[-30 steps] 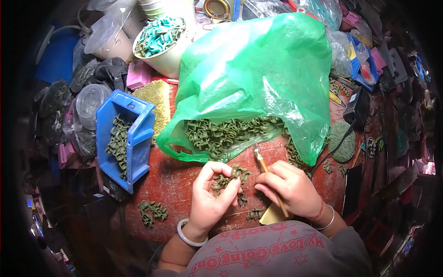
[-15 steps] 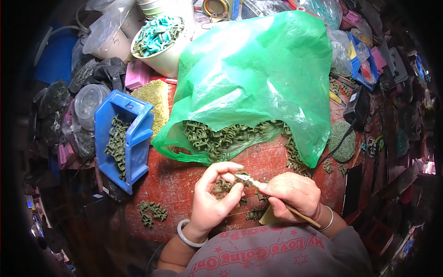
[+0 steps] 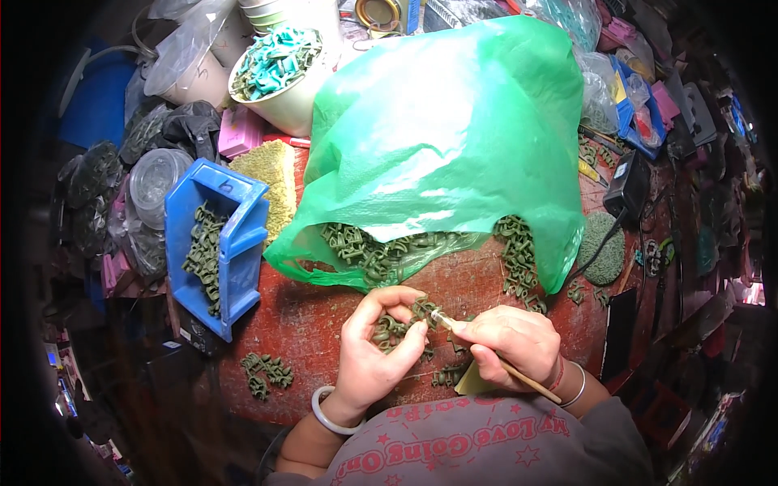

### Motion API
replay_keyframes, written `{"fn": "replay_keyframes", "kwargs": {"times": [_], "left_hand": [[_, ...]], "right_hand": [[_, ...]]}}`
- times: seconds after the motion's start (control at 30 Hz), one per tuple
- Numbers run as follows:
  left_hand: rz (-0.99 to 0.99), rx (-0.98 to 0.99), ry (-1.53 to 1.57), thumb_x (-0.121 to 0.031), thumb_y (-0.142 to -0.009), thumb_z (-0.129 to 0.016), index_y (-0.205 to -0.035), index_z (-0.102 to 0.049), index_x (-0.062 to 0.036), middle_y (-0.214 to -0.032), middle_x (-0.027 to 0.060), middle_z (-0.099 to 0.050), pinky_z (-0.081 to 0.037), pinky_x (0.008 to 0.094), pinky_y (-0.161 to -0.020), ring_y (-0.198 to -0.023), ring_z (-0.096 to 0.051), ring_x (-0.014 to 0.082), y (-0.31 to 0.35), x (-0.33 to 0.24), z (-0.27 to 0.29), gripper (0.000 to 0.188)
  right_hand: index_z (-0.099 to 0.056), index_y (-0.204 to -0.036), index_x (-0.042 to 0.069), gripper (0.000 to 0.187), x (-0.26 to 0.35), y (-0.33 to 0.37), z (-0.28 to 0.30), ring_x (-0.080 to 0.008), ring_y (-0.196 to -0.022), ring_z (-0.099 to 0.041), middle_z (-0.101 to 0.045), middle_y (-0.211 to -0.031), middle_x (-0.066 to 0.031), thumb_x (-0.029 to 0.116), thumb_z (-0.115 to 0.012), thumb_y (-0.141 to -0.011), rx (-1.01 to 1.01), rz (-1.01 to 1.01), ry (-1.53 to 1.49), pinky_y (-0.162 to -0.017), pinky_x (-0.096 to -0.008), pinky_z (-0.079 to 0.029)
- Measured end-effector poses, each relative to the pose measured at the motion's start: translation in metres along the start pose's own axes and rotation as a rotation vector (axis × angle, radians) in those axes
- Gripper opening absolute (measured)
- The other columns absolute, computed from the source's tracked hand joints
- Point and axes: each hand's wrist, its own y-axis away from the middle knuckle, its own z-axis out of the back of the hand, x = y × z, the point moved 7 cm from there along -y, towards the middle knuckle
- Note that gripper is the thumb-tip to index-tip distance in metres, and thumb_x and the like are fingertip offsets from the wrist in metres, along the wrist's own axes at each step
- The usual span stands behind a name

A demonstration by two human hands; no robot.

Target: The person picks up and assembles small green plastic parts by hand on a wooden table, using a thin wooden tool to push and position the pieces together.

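Note:
My left hand [image 3: 374, 344] is closed, pinching a small olive-green ring-shaped piece [image 3: 421, 307] between thumb and fingers. Several more such pieces [image 3: 389, 330] show at its palm, held or lying beneath; I cannot tell which. Closed around a slim wooden-handled knife [image 3: 531, 383], my right hand [image 3: 516, 338] keeps the short shiny tip against the pinched piece. Loose green pieces [image 3: 447, 375] lie on the red worktop [image 3: 312, 324] below the hands. A yellowish flat pad [image 3: 473, 381] pokes out under my right hand.
A green plastic bag [image 3: 454, 138] spreads over a heap of green pieces [image 3: 365, 249]. At left stand a blue bin [image 3: 239, 271] with pieces inside and a yellow sponge [image 3: 271, 182]. A white bucket [image 3: 284, 109] is behind. At right lie a round green pad [image 3: 601, 247] and a black adapter [image 3: 626, 185].
The knife tip has shifted slightly right and down along the pinched piece, which now shows more above my left fingertips. The green bag has billowed a little.

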Motion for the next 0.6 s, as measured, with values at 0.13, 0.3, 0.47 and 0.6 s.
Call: {"fn": "replay_keyframes", "kwargs": {"times": [0.13, 0.3, 0.47, 0.6], "left_hand": [[-0.009, 0.008, -0.025, 0.007, -0.088, -0.062, -0.117, -0.055, 0.0014, -0.088, 0.0017, -0.055, -0.047, 0.017, -0.056, -0.071, -0.059, 0.0057, 0.0, 0.0, 0.001, 0.031], [0.057, 0.037, 0.167, 0.004, -0.09, -0.059, -0.12, -0.052, 0.0011, -0.093, 0.0073, -0.06, -0.049, 0.0205, -0.056, -0.071, -0.061, 0.01, -0.001, 0.004, 0.0, 0.031], [0.09, 0.115, 0.736, -0.002, -0.088, -0.054, -0.129, -0.043, -0.0005, -0.11, 0.0218, -0.057, -0.058, 0.0307, -0.058, -0.091, -0.066, 0.0303, -0.004, -0.006, -0.006, 0.042], [0.093, 0.195, 0.825, 0.003, -0.091, -0.055, -0.118, -0.052, -0.0006, -0.1, 0.0176, -0.062, -0.056, 0.0274, -0.06, -0.085, -0.066, 0.0236, -0.005, 0.004, -0.005, 0.028]], "right_hand": [[-0.067, -0.103, -0.007, 0.024, 0.001, -0.001, 0.001, -0.0254, -0.06, -0.064, -0.063, -0.071, -0.0115, -0.004, -0.067, -0.079, 0.004, 0.012, -0.003, -0.055, -0.0331, -0.053], [-0.067, -0.105, -0.006, 0.018, -0.018, 0.01, 0.011, -0.0167, -0.064, -0.067, -0.07, -0.079, -0.0119, 0.005, -0.057, -0.094, -0.055, -0.32, -0.335, -0.057, -0.0289, -0.056], [-0.064, -0.1, 0.001, 0.022, -0.028, -0.006, 0.019, -0.0267, -0.071, -0.065, -0.066, -0.082, -0.0125, 0.011, -0.074, -0.083, 0.214, -0.302, 0.066, -0.064, -0.034, -0.052], [-0.059, -0.099, 0.004, 0.033, -0.023, 0.007, -0.005, -0.0307, -0.084, -0.057, -0.053, -0.086, -0.0119, 0.014, -0.078, -0.074, 0.391, -0.265, 0.198, -0.071, -0.0392, -0.049]]}}
